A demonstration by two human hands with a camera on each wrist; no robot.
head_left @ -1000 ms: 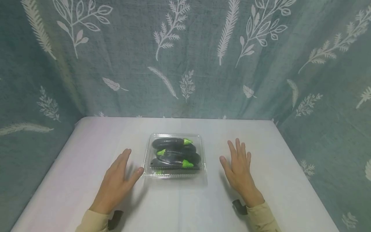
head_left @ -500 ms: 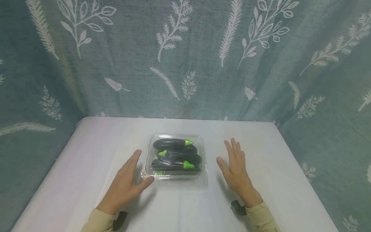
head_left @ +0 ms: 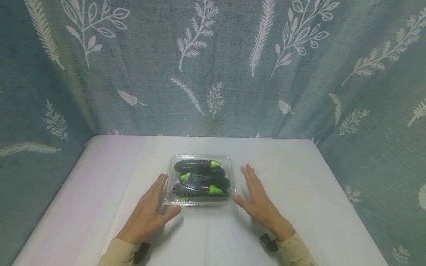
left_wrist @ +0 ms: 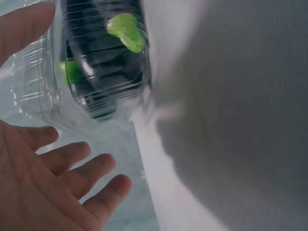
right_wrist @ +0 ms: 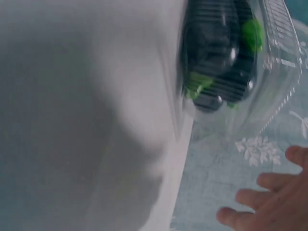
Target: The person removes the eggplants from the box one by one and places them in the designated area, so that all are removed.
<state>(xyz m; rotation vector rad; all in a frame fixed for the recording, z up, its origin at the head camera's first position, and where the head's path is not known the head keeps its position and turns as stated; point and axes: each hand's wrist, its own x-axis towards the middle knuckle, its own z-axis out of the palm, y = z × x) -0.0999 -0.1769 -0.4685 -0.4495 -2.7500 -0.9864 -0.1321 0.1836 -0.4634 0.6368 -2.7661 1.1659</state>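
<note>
A clear plastic clamshell box (head_left: 199, 203) sits on the white table, its lid down. Several dark eggplants (head_left: 203, 180) with bright green caps lie inside it. At the box's left side is my left hand (head_left: 148, 212), fingers straight and thumb spread toward the near left corner. My right hand (head_left: 261, 205) hovers by the right side, fingers extended and the thumb close to the near right corner. Both wrist views show the fingers spread beside the box wall (left_wrist: 53, 91); whether any fingertip touches it I cannot tell.
The white table (head_left: 293, 173) spreads out around the box. Green-blue curtains (head_left: 149, 66) with white leaf prints stand behind it and on both sides. A dark band (head_left: 267, 243) shows at the right wrist, under the beige sleeve (head_left: 294, 251).
My left hand has moved right, up to the box's left side. The right hand has come left, close to the right side. The box stays in place.
</note>
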